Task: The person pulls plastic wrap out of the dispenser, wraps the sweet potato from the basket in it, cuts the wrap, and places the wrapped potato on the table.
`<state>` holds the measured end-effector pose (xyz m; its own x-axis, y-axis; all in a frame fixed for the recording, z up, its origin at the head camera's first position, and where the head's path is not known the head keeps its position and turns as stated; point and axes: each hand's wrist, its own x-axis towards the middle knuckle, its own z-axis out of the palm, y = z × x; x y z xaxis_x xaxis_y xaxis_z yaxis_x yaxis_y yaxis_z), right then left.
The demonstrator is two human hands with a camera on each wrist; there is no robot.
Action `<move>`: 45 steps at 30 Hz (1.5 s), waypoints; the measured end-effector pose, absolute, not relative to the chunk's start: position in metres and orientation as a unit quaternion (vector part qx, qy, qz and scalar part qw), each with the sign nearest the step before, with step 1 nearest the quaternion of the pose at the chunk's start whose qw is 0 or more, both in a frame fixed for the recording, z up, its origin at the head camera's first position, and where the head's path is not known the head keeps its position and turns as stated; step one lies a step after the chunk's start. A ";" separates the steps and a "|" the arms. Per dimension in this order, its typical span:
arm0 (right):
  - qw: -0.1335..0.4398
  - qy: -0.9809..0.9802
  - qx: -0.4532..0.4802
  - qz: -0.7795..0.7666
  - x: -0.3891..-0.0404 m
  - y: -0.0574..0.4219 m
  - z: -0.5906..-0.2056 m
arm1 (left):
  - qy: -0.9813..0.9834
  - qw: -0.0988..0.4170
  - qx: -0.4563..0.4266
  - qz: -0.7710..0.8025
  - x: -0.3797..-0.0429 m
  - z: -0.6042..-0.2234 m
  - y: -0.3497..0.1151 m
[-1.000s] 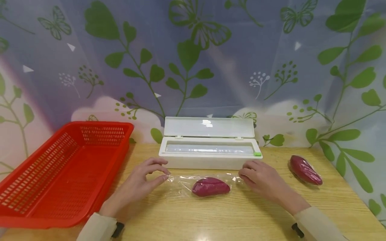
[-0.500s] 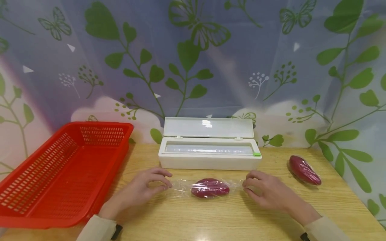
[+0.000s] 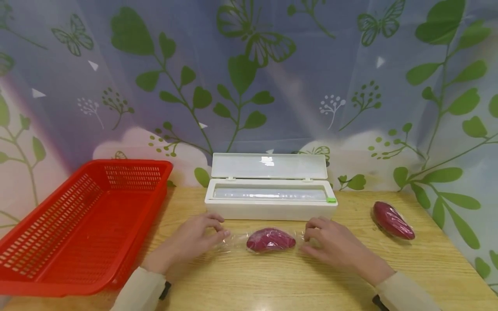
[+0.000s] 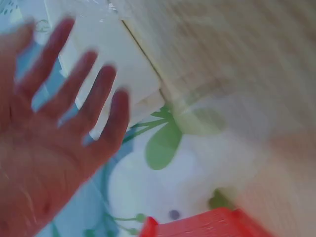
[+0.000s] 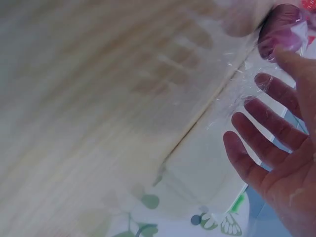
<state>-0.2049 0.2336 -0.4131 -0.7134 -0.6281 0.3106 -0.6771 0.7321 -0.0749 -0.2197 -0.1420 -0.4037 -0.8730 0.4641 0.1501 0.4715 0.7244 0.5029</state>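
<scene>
A purple-red sweet potato [image 3: 271, 240] lies on the table in clear plastic wrap, with loose film [image 3: 237, 241] stretching from both ends. My left hand [image 3: 190, 241] is at the left end of the film, its thumb near the film's edge. The left wrist view shows that hand's fingers [image 4: 106, 94] spread and apart. At the right end is my right hand [image 3: 336, 246], fingertips touching the film. In the right wrist view its fingers [image 5: 261, 143] are extended, and the thumb is near the wrapped sweet potato [image 5: 281, 32].
Behind the hands stands a white cling film dispenser [image 3: 271, 211], lid raised, a film roll inside and a green slider [image 3: 331, 200] at its right. A red plastic basket [image 3: 132, 242] stands at left. Another wrapped sweet potato [image 3: 393, 220] lies at right. A patterned cloth hangs behind.
My right hand moved away from the film's right end, then back in towards the sweet potato. My left hand shifted slightly right. The film's ends now lie closer to the sweet potato.
</scene>
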 end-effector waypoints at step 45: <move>-0.030 -0.877 0.391 0.277 -0.213 0.209 -0.406 | -0.870 -0.078 -0.336 -0.352 -0.219 -0.408 -0.073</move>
